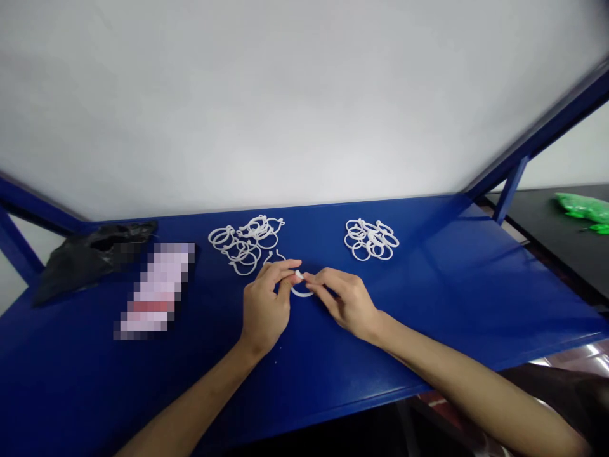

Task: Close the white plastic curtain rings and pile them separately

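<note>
- Both bare forearms come in from the near edge, over the blue metal table (428, 304), and meet at its middle.
- Left hand (263, 304): fingers curled, thumb and forefinger pinched narrow on the left end of a white plastic ring (302, 292).
- Right hand (345, 299): fingers also pinched tight, gripping the same ring from the right; fingertips of the two hands almost touch at a small white nub on top of the ring.
- Ring sits just above the table surface, between the two hands; its lower arc shows below the fingers, the rest is hidden by them. Can't tell if its ends are joined or apart.
- Far left of the hands: loose pile of white rings (247, 243), spread flat on the table, the nearest one just beyond the left fingertips.
- Far right: second, tighter pile of white rings (372, 240), well apart from the first pile and from the right hand.
- Left side of the table: pixelated pinkish-white rectangular item (157, 289), content unreadable; crumpled black plastic bag (90, 254) just beyond it at the far left corner.
- Right, past the blue frame post: dark table with a green bag (584, 209).
- White wall behind.
</note>
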`<state>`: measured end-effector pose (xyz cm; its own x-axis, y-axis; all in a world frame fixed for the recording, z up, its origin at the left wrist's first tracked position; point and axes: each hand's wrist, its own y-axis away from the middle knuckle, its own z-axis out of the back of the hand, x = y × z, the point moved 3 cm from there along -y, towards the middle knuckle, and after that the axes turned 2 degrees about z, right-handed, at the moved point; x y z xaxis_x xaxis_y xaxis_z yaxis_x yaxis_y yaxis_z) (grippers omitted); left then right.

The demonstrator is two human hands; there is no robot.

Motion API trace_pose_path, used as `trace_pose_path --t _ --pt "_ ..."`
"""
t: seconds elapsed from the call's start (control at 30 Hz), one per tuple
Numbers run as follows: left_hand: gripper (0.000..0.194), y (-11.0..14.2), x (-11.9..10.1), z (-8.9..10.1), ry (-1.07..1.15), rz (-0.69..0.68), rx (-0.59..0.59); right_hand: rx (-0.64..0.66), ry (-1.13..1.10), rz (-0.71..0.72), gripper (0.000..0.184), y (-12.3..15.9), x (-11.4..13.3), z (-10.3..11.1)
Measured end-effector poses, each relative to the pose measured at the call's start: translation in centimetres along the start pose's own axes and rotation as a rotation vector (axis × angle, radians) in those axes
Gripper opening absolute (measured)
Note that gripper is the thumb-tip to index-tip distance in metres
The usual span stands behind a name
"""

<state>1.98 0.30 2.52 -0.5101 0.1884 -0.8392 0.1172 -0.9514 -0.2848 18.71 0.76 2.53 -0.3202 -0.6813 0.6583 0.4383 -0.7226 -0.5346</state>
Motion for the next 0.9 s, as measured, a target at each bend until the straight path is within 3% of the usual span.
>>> trace_pose_path --t 0.23,0.37,0.53,0.73,0.9 --pt "0.028 -0.3 0.3 -0.3 -0.046 -0.095 0.107 0.061 0.132 0.077 0.022 -0.4 -0.3 0.7" --pt "0.041 -1.4 1.2 0.0 -0.284 -0.251 0.104 -0.043 0.303 0.042 0.021 -1.5 -0.9 2.8" --pt "0.034 -2.5 2.1 1.0 -0.729 -0.317 0.078 -0.315 0.619 -0.130 0.020 -1.8 -3.4 7.7" --pt "0.021 -2.2 1.9 0.9 -0.838 -0.336 0.148 -0.375 0.745 -0.378 0.019 -1.0 -8.3 11.3" --pt "0.019 -2.0 1.8 0.6 -0.856 -0.366 0.186 -0.318 0.674 -0.437 0.017 -1.0 -9.2 12.5"
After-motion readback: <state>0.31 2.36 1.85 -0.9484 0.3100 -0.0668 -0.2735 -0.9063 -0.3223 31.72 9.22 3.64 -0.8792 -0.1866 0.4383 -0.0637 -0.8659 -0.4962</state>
